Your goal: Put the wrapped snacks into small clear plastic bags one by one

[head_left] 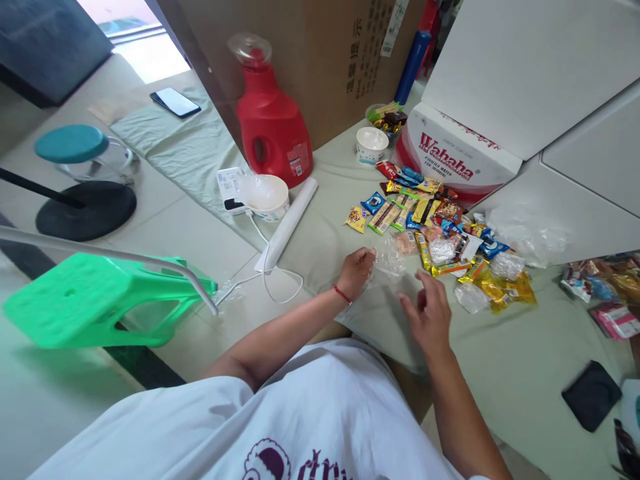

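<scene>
My left hand, with a red cord at the wrist, is closed on the edge of a clear plastic bag. The bag is thin and see-through, so I cannot tell whether anything is inside. To the right of it, my right hand is held over the cloth with thumb and fingers apart and nothing between them. Just beyond both hands lies a pile of small wrapped snacks in yellow, blue, green and brown packets. A pale pink packet sits close to the bag.
A Wahaha carton stands behind the snacks. Left of them are a red detergent bottle, a paper bowl and a white roll. A white cable loops nearby. A green stool lies at left, a dark cloth at right.
</scene>
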`<state>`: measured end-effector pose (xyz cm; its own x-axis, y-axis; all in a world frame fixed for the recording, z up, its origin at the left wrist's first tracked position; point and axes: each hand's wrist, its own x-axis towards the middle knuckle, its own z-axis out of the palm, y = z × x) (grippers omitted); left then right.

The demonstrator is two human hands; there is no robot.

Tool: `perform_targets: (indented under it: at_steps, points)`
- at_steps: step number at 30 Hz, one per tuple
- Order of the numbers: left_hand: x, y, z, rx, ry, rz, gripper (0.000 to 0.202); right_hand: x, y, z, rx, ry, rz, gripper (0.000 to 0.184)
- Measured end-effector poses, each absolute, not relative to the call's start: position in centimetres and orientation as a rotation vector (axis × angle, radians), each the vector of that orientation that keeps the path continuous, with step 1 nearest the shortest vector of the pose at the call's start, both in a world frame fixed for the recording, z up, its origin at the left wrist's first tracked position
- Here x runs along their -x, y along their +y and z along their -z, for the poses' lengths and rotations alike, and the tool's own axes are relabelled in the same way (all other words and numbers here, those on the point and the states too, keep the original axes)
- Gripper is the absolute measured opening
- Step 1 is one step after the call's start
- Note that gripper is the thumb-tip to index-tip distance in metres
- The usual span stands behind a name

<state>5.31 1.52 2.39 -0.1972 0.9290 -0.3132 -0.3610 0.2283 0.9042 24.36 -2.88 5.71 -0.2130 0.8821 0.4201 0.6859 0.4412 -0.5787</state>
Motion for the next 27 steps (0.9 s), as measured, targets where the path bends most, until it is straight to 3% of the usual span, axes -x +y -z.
perform_targets:
  at_steps: [2, 5, 11, 17, 23, 27]
  points:
    - [-5.5, 1.3, -2.5, -0.656, 1.24, -1.296, 0.047, -22.4, -1.0, -5.5, 1.303, -2.022, -0.495, 0.049]
    - [-4.7, 1.3, -2.6, -0.581, 1.272, -1.277, 0.057, -21.1, 1.2, -4.7, 1.217, -2.041, -0.665, 0.027]
    - [-2.1, 2.0, -2.1, -0.4, 1.406, -1.298, 0.066, -25.8, 0.3, -5.7, 1.119, -1.898, -0.655, 0.017]
    - [-1.6, 2.7, -2.0, -0.358, 1.358, -1.31, 0.065, -34.2, -2.7, -5.7, 1.243, -1.944, -0.607, 0.014]
    - [-2.3, 2.7, -2.1, -0.408, 1.303, -1.187, 0.061, -37.6, -2.0, -4.5, 1.835, -1.476, -0.503, 0.028]
    - [-2.6, 2.2, -2.4, -0.434, 1.294, -1.083, 0.065, -33.2, -1.4, -7.4, 1.637, -1.451, -0.301, 0.027]
